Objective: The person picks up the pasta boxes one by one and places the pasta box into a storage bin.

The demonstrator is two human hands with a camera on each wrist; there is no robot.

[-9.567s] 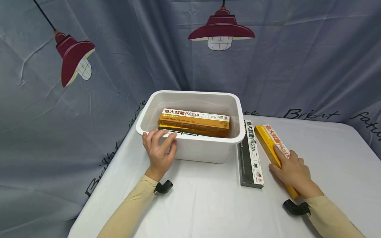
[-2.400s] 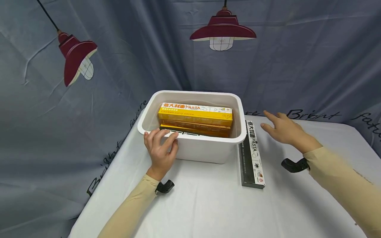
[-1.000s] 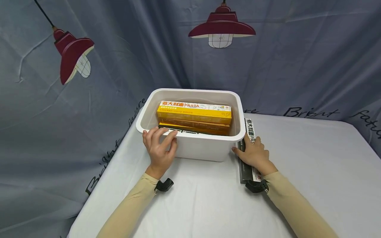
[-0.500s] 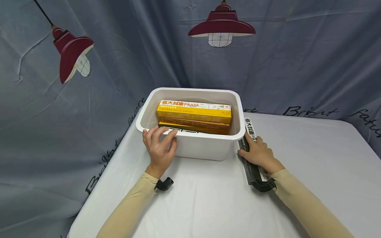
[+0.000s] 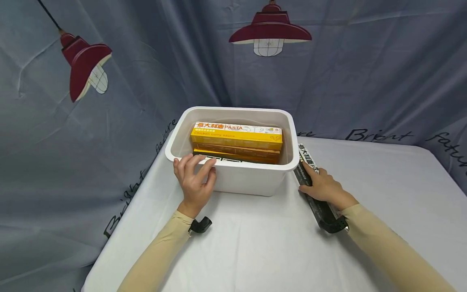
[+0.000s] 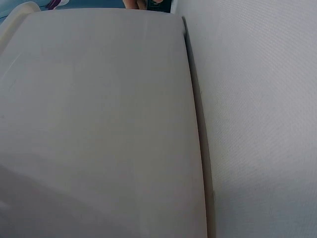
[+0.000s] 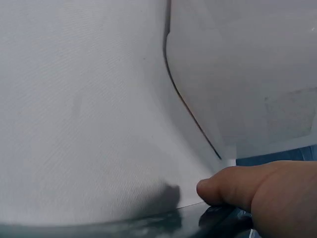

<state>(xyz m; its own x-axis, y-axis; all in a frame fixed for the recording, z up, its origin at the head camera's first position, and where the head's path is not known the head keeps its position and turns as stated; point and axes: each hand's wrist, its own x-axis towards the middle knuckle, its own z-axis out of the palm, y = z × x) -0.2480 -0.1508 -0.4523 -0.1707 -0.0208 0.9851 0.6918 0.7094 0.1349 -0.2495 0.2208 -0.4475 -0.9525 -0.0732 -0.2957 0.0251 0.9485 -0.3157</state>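
A white plastic bin stands on the table, filling much of the left wrist view with its wall. My left hand holds its front rim, fingers hooked over and thumb outside. Inside, a yellow chicken curry pasta box lies on a brown pasta box; more boxes, mostly hidden, show under them by the front wall. To the bin's right, my right hand grips a black pasta box across its middle. That box slants, near end rightward. In the right wrist view, my thumb presses its dark side.
A white cloth covers the table under the bin. Behind it hangs a grey-blue curtain printed with red lamps and lettering. Each forearm wears a black wrist camera, like the left one.
Earlier, the right hand put the yellow box into the bin, then took hold of the black box. Since then the black box's near end has swung right. The left hand has stayed on the rim.
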